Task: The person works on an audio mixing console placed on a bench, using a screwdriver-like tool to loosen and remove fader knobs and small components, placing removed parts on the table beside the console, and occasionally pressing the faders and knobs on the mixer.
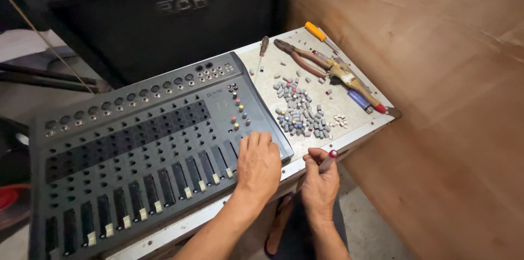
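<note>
A grey audio mixing console [136, 145] lies on a white table, its knob posts bare and a row of sliders along the near edge. My left hand [257, 164] rests flat on the console's near right corner, fingers on the panel. My right hand [319, 175] is just beyond that corner at the table's front edge, closed around a slim tool with a red tip [332, 154]. A heap of small grey knob caps [303, 112] lies on the table to the right of the console.
Pliers [305, 59], a yellow-handled screwdriver [319, 33], a brown-handled screwdriver [262, 50] and a blue lighter [359, 100] lie at the table's far right. A black speaker cabinet [169, 20] stands behind. A plywood wall [436, 102] is on the right.
</note>
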